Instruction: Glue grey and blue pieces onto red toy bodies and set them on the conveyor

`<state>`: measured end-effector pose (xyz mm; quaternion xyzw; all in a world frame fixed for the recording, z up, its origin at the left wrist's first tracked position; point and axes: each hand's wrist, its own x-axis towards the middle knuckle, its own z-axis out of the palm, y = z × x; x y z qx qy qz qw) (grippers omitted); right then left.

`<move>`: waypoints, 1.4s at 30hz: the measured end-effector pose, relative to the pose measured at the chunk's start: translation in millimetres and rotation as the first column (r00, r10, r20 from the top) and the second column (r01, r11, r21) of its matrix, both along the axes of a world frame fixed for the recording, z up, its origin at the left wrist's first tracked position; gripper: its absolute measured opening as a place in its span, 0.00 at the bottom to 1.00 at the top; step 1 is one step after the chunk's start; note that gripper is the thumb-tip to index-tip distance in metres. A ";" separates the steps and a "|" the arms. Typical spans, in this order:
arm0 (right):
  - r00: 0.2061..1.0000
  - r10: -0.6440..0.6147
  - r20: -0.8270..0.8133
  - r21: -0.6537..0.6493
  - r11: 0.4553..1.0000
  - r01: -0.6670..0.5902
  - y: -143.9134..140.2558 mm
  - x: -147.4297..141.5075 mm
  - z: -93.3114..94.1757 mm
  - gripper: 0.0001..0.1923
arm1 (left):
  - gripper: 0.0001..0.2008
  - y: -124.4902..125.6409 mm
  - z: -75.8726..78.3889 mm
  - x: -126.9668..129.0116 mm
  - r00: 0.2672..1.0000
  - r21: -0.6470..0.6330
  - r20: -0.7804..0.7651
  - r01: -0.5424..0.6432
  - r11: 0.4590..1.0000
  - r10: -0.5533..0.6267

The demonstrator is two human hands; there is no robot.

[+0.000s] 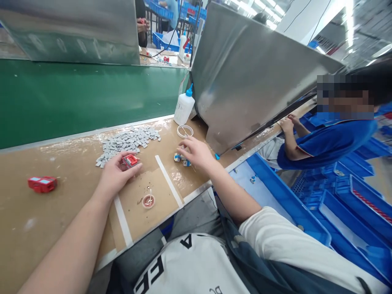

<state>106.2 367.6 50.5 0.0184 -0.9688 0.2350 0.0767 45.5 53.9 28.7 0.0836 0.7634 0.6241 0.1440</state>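
My left hand point(118, 173) is closed around a small red and grey toy car part point(131, 160), its red hollow side facing up. Over on the right, my right hand point(196, 153) reaches with bent, parted fingers over a few small blue, white and yellow toy pieces point(177, 157). Whether its fingertips touch them I cannot tell. Between the hands and nearer me stands a little cup point(148, 201) with a thin stick in it. A heap of flat grey pieces point(128, 141) lies just beyond my left hand.
A red toy car point(42, 184) lies at the left. Behind my right hand are a white ring point(185, 131) and a blue-capped white bottle point(184, 107). A metal panel point(251, 69) rises at the right. Blue crates point(275, 192) and a co-worker point(333, 143) are beyond.
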 end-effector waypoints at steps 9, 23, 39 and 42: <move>0.992 0.067 0.108 -0.467 0.884 -0.009 23.1 -44.7 -11.7 0.15 | 0.36 -1.0 -1.8 1.1 0.995 0.029 -0.101 -0.015 0.999 0.018; 0.888 0.456 0.064 -0.945 -0.257 0.200 -115.0 -93.0 -27.0 0.28 | 0.40 -4.9 -5.6 2.0 0.988 0.388 0.087 0.083 0.918 -0.126; 0.855 0.440 -0.275 -0.902 0.189 -0.388 -128.7 -69.9 -44.9 0.23 | 0.41 -4.3 -18.1 -3.2 0.962 0.329 0.242 0.041 0.943 -0.126; 0.843 0.455 -0.287 -0.885 0.212 -0.415 -129.3 -68.3 -45.9 0.25 | 0.41 -5.2 -22.0 -2.4 0.964 0.309 0.243 0.024 0.951 -0.103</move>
